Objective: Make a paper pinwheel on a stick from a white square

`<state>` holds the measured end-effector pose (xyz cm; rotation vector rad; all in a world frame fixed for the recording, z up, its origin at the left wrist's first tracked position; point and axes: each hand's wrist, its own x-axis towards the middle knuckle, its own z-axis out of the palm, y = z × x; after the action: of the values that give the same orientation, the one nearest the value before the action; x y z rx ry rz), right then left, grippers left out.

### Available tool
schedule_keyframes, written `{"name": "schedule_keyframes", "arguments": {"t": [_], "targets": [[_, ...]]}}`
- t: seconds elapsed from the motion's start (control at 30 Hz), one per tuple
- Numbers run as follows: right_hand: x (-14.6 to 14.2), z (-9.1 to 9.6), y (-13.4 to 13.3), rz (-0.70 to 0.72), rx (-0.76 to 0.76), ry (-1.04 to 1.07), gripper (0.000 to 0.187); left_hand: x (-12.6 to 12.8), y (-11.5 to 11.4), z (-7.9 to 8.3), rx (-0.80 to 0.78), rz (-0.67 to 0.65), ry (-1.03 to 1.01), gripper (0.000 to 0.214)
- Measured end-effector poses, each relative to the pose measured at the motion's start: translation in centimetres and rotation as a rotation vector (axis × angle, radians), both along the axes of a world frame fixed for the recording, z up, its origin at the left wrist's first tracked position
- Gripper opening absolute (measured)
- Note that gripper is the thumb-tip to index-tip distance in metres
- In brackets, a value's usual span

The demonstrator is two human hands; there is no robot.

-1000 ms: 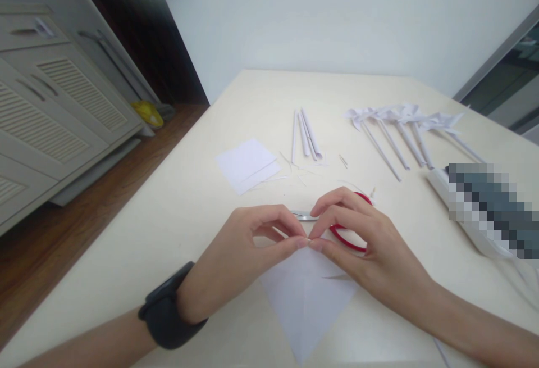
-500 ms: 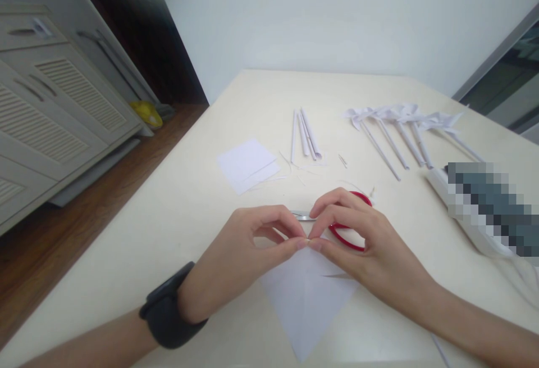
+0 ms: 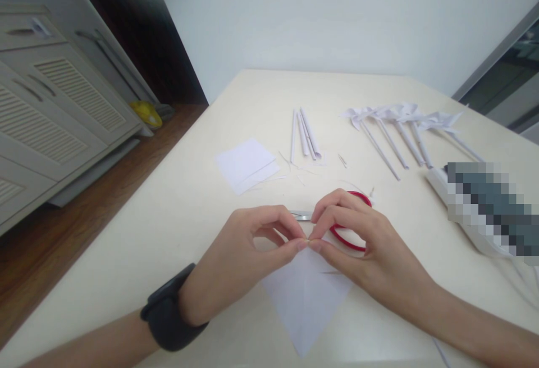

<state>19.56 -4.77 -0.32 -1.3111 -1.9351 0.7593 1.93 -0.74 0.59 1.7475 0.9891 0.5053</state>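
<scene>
A square sheet of white paper [image 3: 305,306] hangs or lies corner-on below my hands, a faint crease running down its middle and a slit showing near its right side. My left hand [image 3: 265,241], with a dark band on the wrist, pinches the sheet's far corner between thumb and forefinger. Right beside it, my right hand [image 3: 357,233] pinches the same corner, the fingertips of both hands almost touching. Just behind the fingers lie scissors with red handles [image 3: 351,240], partly hidden by my right hand.
Farther back are white paper squares [image 3: 246,163], several rolled paper tubes [image 3: 305,135] and thin paper scraps [image 3: 290,160]. Several paper pinwheels [image 3: 404,115] on sticks lie at the back right. A white device [image 3: 467,216], partly pixelated, sits at the right with a cable.
The paper and its lower tip have shifted slightly upward, and the slit at its right looks narrower. Both hands keep their pinch with hardly any movement.
</scene>
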Motion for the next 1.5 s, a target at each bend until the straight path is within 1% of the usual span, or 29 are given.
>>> {"name": "schedule_keyframes", "arguments": {"t": [0.27, 0.57, 0.87, 1.07, 1.37, 1.5], "targets": [[0.07, 0.09, -0.08, 0.014, 0.023, 0.015, 0.017, 0.14, -0.37, 0.0, 0.055, 0.016, -0.019, 0.007], [-0.02, 0.05, -0.11, -0.001, -0.033, -0.004, 0.013, 0.03, -0.18, 0.0, 0.037, 0.019, -0.009, 0.006], [-0.09, -0.14, -0.11, 0.008, -0.001, -0.013, 0.017, 0.17, -0.16, 0.03, -0.01, -0.019, -0.016, 0.007], [-0.2, -0.27, -0.17, 0.006, 0.019, -0.022, 0.019, 0.27, -0.03, -0.25, -0.004, -0.018, -0.016, 0.006], [-0.25, -0.42, -0.17, -0.008, -0.014, -0.009, 0.016, -0.07, -0.14, -0.3, 0.006, -0.014, -0.011, 0.005], [-0.34, -0.44, -0.14, -0.009, -0.017, -0.002, 0.019, -0.05, -0.14, -0.48, 0.004, -0.022, -0.032, 0.005]]}}
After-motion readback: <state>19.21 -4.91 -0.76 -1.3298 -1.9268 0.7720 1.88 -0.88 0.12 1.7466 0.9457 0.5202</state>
